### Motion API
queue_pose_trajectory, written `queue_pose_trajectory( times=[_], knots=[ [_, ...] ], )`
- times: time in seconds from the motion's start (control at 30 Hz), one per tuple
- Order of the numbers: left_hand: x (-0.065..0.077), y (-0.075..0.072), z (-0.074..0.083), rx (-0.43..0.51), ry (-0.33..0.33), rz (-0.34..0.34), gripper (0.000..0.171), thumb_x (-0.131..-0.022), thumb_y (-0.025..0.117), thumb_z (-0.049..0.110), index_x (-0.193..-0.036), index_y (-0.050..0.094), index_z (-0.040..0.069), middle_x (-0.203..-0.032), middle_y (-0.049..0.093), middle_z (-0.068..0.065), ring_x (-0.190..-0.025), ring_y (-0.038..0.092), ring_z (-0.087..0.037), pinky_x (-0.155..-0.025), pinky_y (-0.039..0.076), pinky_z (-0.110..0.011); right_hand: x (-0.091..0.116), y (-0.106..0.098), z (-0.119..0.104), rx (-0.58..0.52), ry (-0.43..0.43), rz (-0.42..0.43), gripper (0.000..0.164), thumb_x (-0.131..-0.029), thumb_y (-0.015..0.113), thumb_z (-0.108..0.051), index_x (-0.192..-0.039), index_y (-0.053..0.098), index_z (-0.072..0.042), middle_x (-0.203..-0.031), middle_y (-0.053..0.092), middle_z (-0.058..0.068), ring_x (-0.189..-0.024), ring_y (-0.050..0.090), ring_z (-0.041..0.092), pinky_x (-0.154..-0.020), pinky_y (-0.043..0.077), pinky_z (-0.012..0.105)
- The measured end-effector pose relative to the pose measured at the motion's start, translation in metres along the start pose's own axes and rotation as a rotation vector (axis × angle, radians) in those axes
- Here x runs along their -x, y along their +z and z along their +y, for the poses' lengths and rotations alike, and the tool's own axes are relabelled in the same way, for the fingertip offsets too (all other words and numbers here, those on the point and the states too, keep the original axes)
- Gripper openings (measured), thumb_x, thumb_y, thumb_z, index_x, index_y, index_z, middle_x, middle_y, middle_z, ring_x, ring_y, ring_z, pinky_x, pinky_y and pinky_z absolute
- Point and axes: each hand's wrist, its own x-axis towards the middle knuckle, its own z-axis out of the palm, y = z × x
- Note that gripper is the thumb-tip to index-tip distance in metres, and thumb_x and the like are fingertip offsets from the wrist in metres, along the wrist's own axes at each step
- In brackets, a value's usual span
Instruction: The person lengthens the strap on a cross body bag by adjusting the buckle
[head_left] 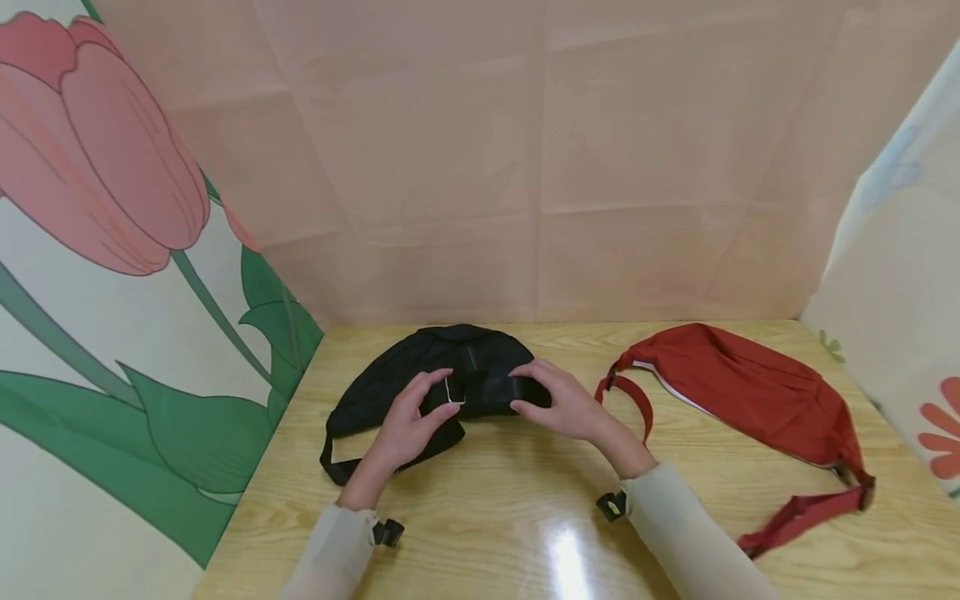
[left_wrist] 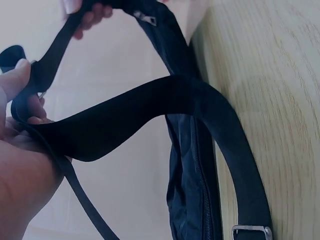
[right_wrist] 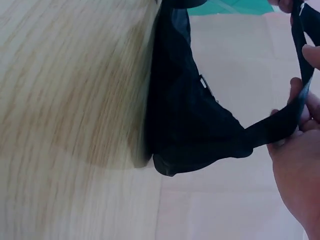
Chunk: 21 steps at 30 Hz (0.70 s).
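A black waist bag (head_left: 450,346) lies on the table, its arched side toward the back wall. The left hand (head_left: 408,425) pinches the black strap beside a metal slide buckle (head_left: 455,392). In the left wrist view the strap (left_wrist: 110,120) loops over that hand (left_wrist: 30,175) and drapes past the bag's zipper to another metal buckle (left_wrist: 252,231). Opposite, the right hand (head_left: 562,404) grips the strap close to the bag's right end. The right wrist view has this strap (right_wrist: 272,127) running from the bag's corner into the right hand (right_wrist: 305,165).
A red waist bag (head_left: 742,392) lies on the right of the wooden table (head_left: 510,508), its red strap (head_left: 802,517) trailing toward the front. Behind the table hangs a pinkish cloth (head_left: 540,167). A tulip-printed panel (head_left: 127,167) borders the left side.
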Motion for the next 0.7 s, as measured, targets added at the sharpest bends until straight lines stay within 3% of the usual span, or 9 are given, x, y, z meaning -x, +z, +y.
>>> queue_pose_trajectory(
  times=[0.17, 0.37, 0.47, 0.7],
  knots=[
    [0.0017, -0.0024, -0.0004, 0.025, -0.021, 0.028, 0.048, -0.097, 0.070, 0.027, -0.143, 0.056, 0.019, -0.112, 0.059, -0.002, -0.077, 0.048, -0.018, -0.073, 0.042, -0.030, 0.0016, -0.0014, 0.0014, -0.024, 0.002, -0.007, 0.041, -0.092, 0.076, -0.025, -0.129, 0.063, -0.014, -0.123, 0.064, 0.003, -0.115, 0.060, 0.024, -0.101, 0.047, 0.052],
    [0.0036, -0.0036, -0.0007, 0.034, -0.019, 0.018, 0.049, -0.097, 0.070, 0.027, -0.144, 0.056, 0.017, -0.118, 0.060, -0.001, -0.104, 0.052, -0.020, -0.094, 0.041, -0.042, 0.0010, -0.0012, 0.0023, -0.046, -0.025, -0.027, 0.045, -0.091, 0.077, -0.031, -0.133, 0.065, -0.016, -0.115, 0.064, 0.010, -0.104, 0.060, 0.027, -0.091, 0.049, 0.047],
    [0.0034, -0.0037, -0.0009, 0.038, -0.008, 0.025, 0.049, -0.097, 0.070, 0.026, -0.144, 0.056, 0.015, -0.115, 0.060, -0.003, -0.102, 0.052, -0.024, -0.091, 0.041, -0.041, 0.0012, -0.0010, 0.0035, -0.039, -0.031, -0.011, 0.041, -0.092, 0.077, -0.028, -0.130, 0.067, -0.015, -0.113, 0.064, 0.008, -0.103, 0.060, 0.025, -0.090, 0.051, 0.047],
    [0.0024, -0.0033, 0.0002, 0.032, -0.009, 0.029, 0.050, -0.097, 0.070, 0.026, -0.144, 0.056, 0.016, -0.111, 0.059, -0.001, -0.093, 0.050, -0.020, -0.084, 0.039, -0.034, 0.0014, -0.0020, 0.0042, -0.014, -0.033, 0.011, 0.037, -0.092, 0.076, -0.025, -0.126, 0.068, -0.011, -0.120, 0.065, 0.001, -0.112, 0.062, 0.021, -0.097, 0.050, 0.049]
  ],
)
